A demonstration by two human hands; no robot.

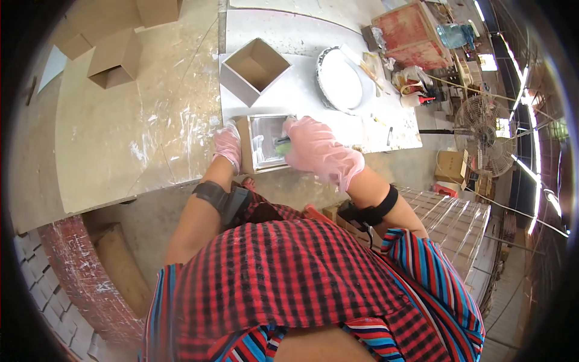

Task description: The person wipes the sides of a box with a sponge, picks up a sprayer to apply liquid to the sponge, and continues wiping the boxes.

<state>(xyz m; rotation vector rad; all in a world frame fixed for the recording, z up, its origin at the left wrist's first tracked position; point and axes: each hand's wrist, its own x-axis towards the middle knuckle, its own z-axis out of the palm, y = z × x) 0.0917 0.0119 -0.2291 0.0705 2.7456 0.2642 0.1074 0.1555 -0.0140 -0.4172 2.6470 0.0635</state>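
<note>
A small open wooden box [260, 161], wet white inside, stands at the near edge of a white board [301, 99]. My left hand [227, 145], in a pink glove, presses against the box's left side. My right hand [316, 151], also gloved in pink, reaches into the box from the right and grips a small green-handled tool [282, 145], probably a brush; its tip is hidden.
A second open box [253, 67], painted white outside, sits behind it. A round white pan [339, 79] with a stick lies to the right. Bare wooden boxes [114, 57] stand on the paint-streaked table at left. A standing fan [488, 136] is at right.
</note>
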